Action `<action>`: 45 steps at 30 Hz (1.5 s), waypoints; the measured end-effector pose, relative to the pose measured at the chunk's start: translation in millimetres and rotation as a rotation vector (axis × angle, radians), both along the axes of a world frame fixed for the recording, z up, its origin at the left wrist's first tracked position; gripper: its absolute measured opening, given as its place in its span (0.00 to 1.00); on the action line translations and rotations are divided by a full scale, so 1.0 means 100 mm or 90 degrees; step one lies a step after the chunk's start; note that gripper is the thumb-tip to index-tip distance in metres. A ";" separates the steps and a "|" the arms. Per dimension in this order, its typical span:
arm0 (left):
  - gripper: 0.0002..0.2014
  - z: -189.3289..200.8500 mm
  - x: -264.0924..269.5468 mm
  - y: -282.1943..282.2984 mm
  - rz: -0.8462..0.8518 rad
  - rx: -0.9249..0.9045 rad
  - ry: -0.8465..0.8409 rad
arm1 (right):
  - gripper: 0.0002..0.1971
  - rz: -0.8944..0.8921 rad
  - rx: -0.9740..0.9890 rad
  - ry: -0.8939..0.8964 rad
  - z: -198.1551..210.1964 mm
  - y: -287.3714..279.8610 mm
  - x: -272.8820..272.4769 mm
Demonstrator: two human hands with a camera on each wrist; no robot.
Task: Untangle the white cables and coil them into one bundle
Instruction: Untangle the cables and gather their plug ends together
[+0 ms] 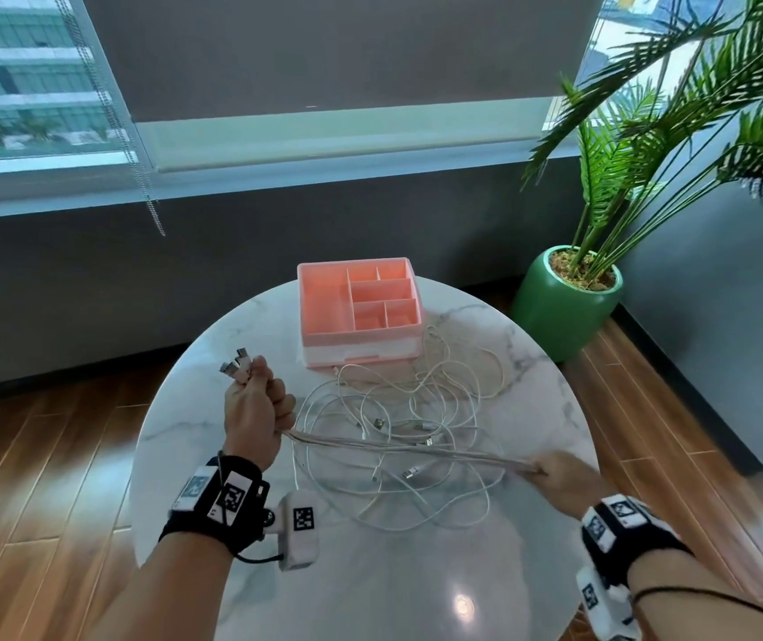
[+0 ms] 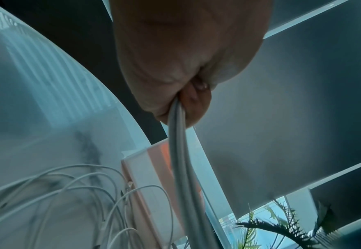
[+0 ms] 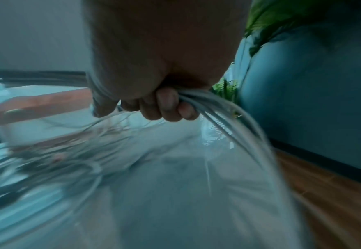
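The left hand [image 1: 252, 411] is closed tight on the cables [image 1: 398, 451], with plugs [image 1: 236, 365] poking out the top. The right hand [image 1: 562, 478] is closed on the same strands, pulled straight between both. More cables lie in loops on the desk [image 1: 213, 432], near a pink box [image 1: 358, 312].

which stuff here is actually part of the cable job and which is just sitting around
Part of the job:
- white cables, a straight run pulled taut between the hands, the rest looped loose on the table
- left hand, gripping the plug ends
- right hand, gripping the strands

Just sitting around:
- pink organizer box
- marble table
- potted plant on the floor
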State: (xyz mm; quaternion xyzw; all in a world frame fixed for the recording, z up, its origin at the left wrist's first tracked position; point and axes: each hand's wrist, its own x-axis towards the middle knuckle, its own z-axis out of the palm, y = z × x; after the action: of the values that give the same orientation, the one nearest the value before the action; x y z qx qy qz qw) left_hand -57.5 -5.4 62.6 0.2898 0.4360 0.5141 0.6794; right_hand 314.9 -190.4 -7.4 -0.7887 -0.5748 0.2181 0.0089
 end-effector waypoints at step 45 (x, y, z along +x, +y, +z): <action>0.21 0.04 -0.20 -0.18 -0.103 0.033 0.082 | 0.03 0.093 -0.069 -0.045 -0.41 1.09 -1.23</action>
State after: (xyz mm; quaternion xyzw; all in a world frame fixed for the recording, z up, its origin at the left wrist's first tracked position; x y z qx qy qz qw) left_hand -77.2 -23.2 66.1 0.3739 0.4408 0.4491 0.6813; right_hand 191.7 -81.2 -48.6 -0.7512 -0.6180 0.2208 -0.0702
